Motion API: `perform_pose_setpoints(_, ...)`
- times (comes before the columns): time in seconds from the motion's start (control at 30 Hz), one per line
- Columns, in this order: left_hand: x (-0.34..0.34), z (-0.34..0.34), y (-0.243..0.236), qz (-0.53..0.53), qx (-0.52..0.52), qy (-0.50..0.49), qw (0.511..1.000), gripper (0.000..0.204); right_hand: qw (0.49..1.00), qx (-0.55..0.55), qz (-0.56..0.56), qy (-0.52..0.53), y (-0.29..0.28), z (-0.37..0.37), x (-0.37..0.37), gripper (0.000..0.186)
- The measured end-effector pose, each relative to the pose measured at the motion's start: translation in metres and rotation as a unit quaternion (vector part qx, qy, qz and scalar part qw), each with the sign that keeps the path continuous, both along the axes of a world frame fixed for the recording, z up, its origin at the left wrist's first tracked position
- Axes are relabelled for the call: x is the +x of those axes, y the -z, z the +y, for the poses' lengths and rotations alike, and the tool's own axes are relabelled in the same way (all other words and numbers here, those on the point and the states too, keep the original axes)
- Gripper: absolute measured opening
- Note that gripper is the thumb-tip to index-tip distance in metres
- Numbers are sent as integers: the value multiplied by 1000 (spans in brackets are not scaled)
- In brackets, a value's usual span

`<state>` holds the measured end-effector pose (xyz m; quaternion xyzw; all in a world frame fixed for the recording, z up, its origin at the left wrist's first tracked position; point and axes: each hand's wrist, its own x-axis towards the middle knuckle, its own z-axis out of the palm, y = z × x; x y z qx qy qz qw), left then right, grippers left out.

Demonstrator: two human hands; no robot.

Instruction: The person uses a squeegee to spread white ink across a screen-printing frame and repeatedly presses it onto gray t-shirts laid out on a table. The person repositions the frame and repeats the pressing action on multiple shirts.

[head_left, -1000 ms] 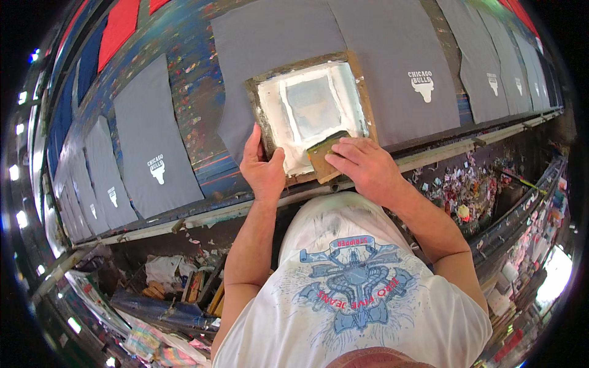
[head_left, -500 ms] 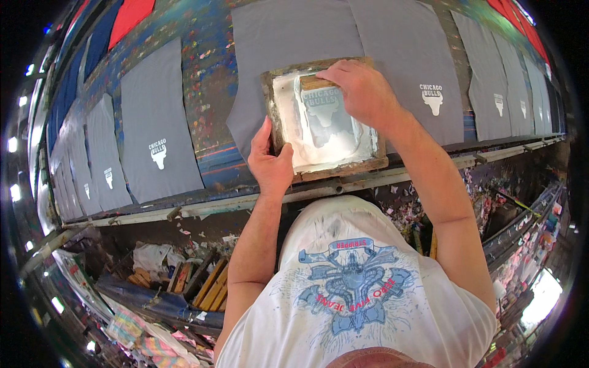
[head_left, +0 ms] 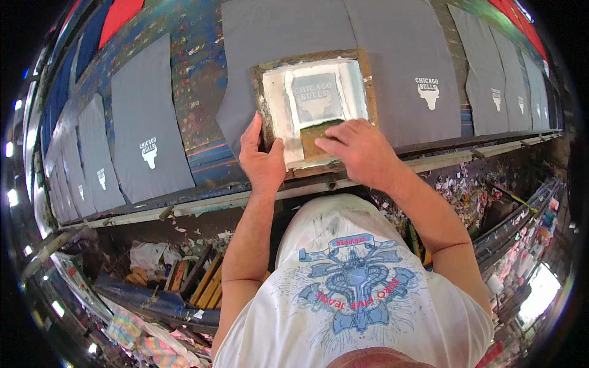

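A wooden-framed printing screen (head_left: 372, 92) lies on a grey fabric piece (head_left: 288, 27) near the table's front edge. White ink coats its inner borders, and a bull's-head design with lettering shows through the mesh. My left hand (head_left: 262, 156) grips the frame's left side, thumb on the near side of its edge. In my right hand (head_left: 362, 150) is a wooden squeegee (head_left: 316, 140), pressed on the mesh at the near end of the screen. My fingers cover the squeegee's right part.
More grey fabric pieces with white bull prints lie along the paint-spotted table (head_left: 199, 92), such as a left piece (head_left: 144, 110) and a right piece (head_left: 408, 61). A rail (head_left: 215, 204) runs along the front edge. Below sits a bin with wooden-handled tools (head_left: 210, 282).
My right hand has drawn the squeegee from the far end of the screen toward me, to the near end. My left hand stays on the frame.
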<state>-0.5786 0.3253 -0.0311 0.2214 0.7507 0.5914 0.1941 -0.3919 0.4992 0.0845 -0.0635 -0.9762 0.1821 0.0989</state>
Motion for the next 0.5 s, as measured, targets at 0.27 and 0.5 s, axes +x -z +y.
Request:
perform_pose_setpoints(0.27,-1,-1,-8,123,-47,4,991,72,996,-73,-55,-25,-15,-14,26,46)
perform_pose_setpoints(0.5,-2,-1,-9,114,-45,-3,992,71,998,12,56,42,-21,73,-37,46)
